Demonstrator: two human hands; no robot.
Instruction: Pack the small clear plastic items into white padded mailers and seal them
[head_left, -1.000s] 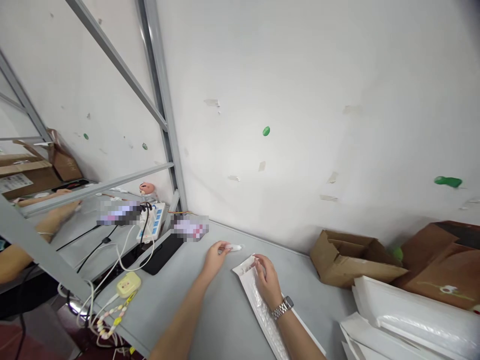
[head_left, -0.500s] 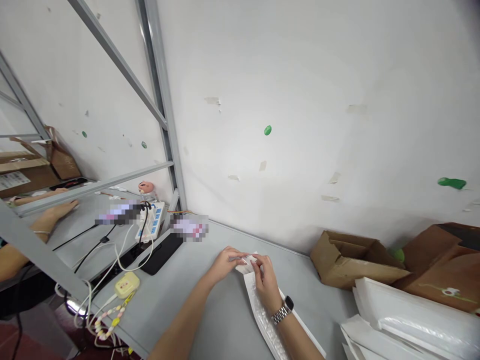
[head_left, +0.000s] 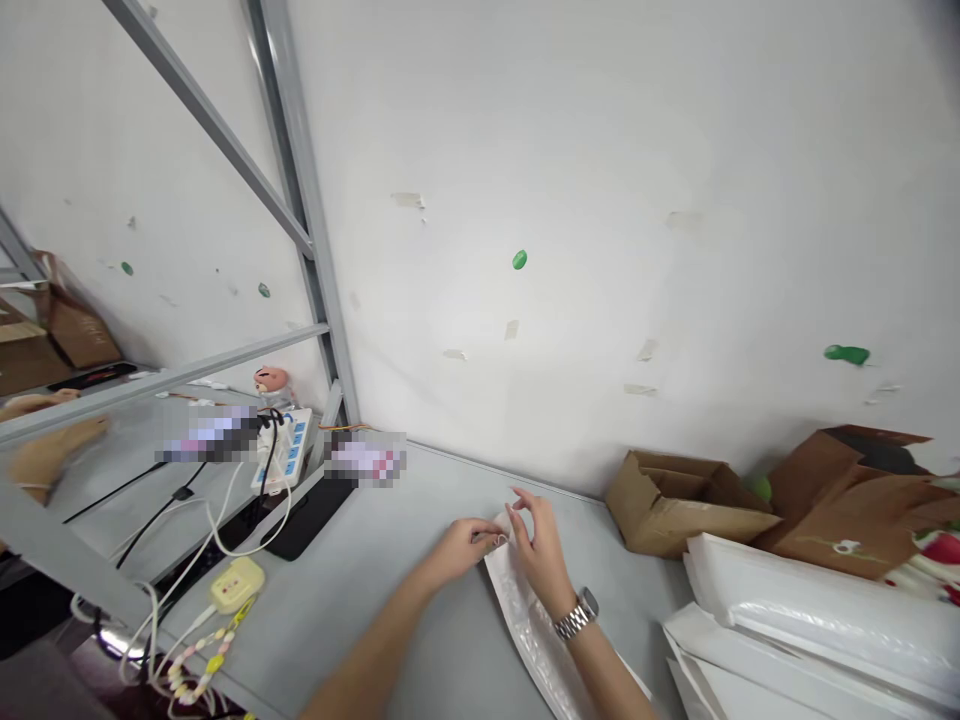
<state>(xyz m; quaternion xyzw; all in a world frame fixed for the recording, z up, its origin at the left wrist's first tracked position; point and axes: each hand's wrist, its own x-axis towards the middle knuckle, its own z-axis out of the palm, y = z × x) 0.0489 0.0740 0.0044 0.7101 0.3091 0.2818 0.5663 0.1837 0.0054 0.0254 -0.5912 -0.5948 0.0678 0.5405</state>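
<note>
A long white padded envelope [head_left: 525, 620] lies at a slant on the grey table, partly hidden beneath my right wrist. At its far end, my left hand [head_left: 461, 550] is closed, with thumb and fingers pinching the envelope's edge. My right hand [head_left: 541, 545] is raised just over that same end. Its thumb and fingers are apart with nothing visible between them, and a metal-band watch [head_left: 577, 615] is on the wrist. The small flap between the hands is mostly covered by the fingers.
White padded envelopes [head_left: 825, 600] are stacked at right, before an open cardboard box [head_left: 675, 510] and brown bag [head_left: 832, 500]. At left are a metal frame [head_left: 319, 290], power strip [head_left: 289, 450], cables, a yellow case [head_left: 238, 584] and a co-worker's arm [head_left: 52, 455].
My right hand has loosened from the envelope's end and its fingers have spread. My left hand still pinches there. The whole scene has shifted left in view, and the co-worker's hand has drawn leftward.
</note>
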